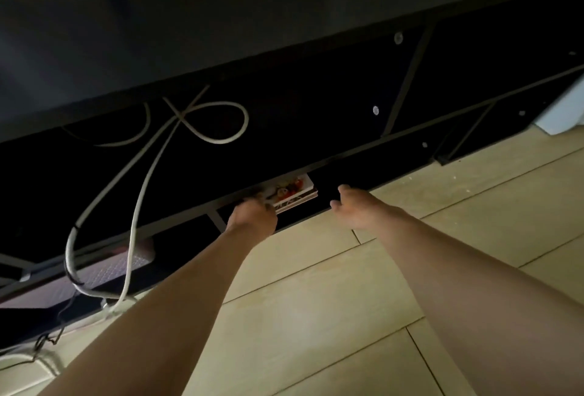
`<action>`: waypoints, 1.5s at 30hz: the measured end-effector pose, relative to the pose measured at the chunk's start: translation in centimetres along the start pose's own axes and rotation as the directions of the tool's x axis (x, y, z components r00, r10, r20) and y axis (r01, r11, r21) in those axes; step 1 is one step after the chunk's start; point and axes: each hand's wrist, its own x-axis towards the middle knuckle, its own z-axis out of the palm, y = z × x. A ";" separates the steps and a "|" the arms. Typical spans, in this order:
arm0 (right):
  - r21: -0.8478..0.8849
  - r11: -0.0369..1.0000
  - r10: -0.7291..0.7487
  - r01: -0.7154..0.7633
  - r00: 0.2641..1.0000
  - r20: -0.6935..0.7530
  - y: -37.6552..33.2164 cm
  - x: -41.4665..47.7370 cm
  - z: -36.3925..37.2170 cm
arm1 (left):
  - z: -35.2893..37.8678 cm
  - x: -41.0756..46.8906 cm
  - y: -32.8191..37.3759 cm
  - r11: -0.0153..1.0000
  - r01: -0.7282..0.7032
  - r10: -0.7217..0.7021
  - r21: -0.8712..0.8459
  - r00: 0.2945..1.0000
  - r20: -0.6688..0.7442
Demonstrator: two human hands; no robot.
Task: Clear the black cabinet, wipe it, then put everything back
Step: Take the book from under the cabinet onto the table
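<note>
- The left hand (252, 216) is grasping the left end of a printed stack (295, 191), which is lying in the lowest slot of the black cabinet (221, 32), just inside its front opening.
- The right hand (355, 207) is hanging released beside the stack, fingers loosely bent, holding nothing and touching nothing that can be seen.
- The stack is looking like several thin booklets or cards; gripped at one end only, the loose layers are likely to fan out and slide to the floor (316, 301). Support from the free hand would be guarding against that.
- The shelf edge (363, 151) is running close above the stack, so lifting while pulling is risking a catch on the covers or on the knuckles.
- An upright divider (218, 218) is standing just left of the gripping hand, leaving little room for moving sideways that way.
- White cables (218, 140) are looping on the shelf above and trailing down at the left, well apart from the stack; a wide swing of the left arm could be snagging them.
- Open room is lying straight back over the floor tiles and to the right.
</note>
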 end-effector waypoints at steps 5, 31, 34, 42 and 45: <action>0.107 0.993 -0.037 0.047 0.995 -0.089 -0.5 2.6 1.5 | -0.9 2.4 0.4 0.976 -0.086 0.052 0.200 0.984 0.172; 0.525 0.850 0.083 -0.039 0.995 -0.060 -1.8 7.7 4.4 | 4.1 4.3 -0.8 0.842 0.386 -0.370 -0.378 0.922 0.116; 0.519 0.851 0.129 -0.080 0.990 -0.059 -1.1 7.5 4.3 | 4.4 3.6 -1.3 0.959 0.242 -0.237 -0.150 0.970 0.052; 0.500 0.864 0.117 -0.059 0.989 -0.085 -1.2 7.2 4.1 | 4.2 5.4 -1.1 0.566 0.429 -0.471 -0.704 0.869 0.151; 0.599 0.795 0.148 -0.092 0.988 -0.045 -1.5 7.6 4.1 | 4.9 4.7 -0.8 0.865 0.364 -0.374 -0.346 0.926 0.039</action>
